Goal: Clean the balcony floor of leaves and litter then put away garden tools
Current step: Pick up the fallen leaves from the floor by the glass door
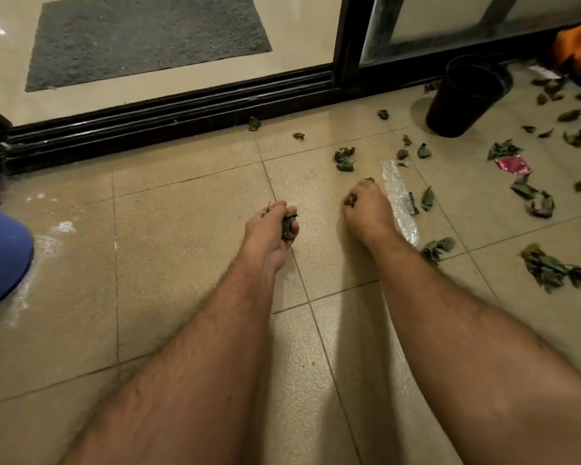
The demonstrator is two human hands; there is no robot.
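Dry green leaves (344, 159) fill 2 fists, left hand (271, 226) and right hand (366, 209) curled tight; another grab could spill some.

no text, label, brand or number can be read anywhere — the pink wrapper (514, 165) and the clear plastic wrapper (399, 199) on the floor tiles (188, 236) show no legible print — too small and blurred.
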